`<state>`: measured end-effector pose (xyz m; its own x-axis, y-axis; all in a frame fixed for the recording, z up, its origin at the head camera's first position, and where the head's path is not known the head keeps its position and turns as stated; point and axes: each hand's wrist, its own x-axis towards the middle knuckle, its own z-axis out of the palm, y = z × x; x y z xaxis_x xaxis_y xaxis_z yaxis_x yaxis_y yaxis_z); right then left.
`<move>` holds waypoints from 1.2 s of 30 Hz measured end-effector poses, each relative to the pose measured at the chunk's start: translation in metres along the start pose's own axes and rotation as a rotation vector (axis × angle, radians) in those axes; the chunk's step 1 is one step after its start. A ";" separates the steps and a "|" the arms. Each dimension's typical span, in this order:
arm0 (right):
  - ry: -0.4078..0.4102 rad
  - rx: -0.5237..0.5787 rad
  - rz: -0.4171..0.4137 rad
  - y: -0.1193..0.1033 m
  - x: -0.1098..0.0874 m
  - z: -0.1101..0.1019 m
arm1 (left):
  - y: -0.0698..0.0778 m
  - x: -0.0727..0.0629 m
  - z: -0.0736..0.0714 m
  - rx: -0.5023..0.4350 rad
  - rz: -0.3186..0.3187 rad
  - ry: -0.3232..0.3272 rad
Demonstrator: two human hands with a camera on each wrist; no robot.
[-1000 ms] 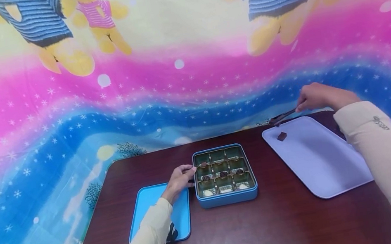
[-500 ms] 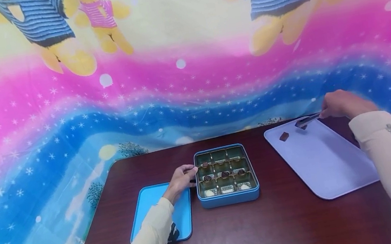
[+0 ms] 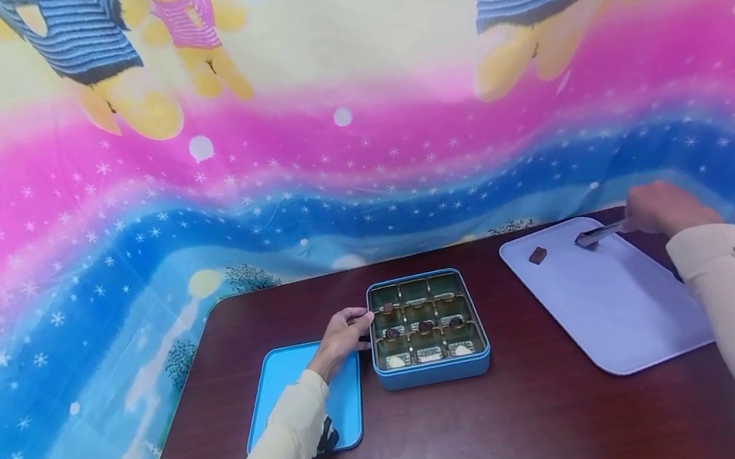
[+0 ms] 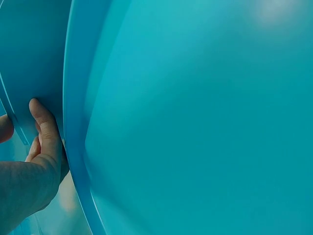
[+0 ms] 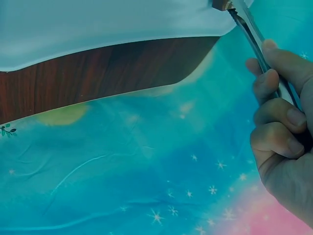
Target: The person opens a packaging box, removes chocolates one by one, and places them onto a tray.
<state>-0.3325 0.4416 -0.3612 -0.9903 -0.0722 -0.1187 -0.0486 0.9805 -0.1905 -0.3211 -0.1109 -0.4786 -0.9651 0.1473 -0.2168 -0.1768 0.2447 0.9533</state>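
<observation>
My right hand point(image 3: 666, 207) grips metal tongs point(image 3: 606, 230) over the far part of the lavender tray point(image 3: 632, 302). A dark brown chocolate point(image 3: 583, 241) is at the tongs' tips; the right wrist view shows this chocolate point(image 5: 221, 4) only at its upper edge. Another square chocolate point(image 3: 537, 256) lies near the tray's far left corner. At the table's middle stands a blue tin point(image 3: 435, 373) with gold compartments. Several dark chocolates sit in its upper-left and middle compartments, pale pieces in the nearest row. My left hand point(image 3: 340, 337) touches the tin's left side, fingers lightly bent.
A light blue lid point(image 3: 345, 397) lies left of the tin, partly under my left forearm, with a small dark item point(image 3: 328, 437) near its front. The brown table point(image 3: 453, 437) ends at a patterned cloth point(image 3: 357, 152) behind.
My right hand and the tongs have moved right and nearer, from the tray's far edge to above its surface, a chocolate at the tips. The left hand stays against the tin.
</observation>
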 end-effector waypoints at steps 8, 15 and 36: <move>-0.001 0.035 -0.012 0.002 0.002 0.001 | 0.000 0.000 0.000 0.007 -0.002 0.006; 0.026 -0.002 -0.096 -0.038 0.011 -0.020 | -0.001 0.002 -0.001 0.003 0.005 0.003; 0.003 -0.035 -0.454 -0.223 0.018 -0.035 | 0.000 -0.001 0.000 0.003 0.006 -0.005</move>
<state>-0.3443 0.2283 -0.2869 -0.8682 -0.4955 -0.0276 -0.4822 0.8553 -0.1894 -0.3203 -0.1113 -0.4784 -0.9652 0.1537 -0.2117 -0.1699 0.2469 0.9540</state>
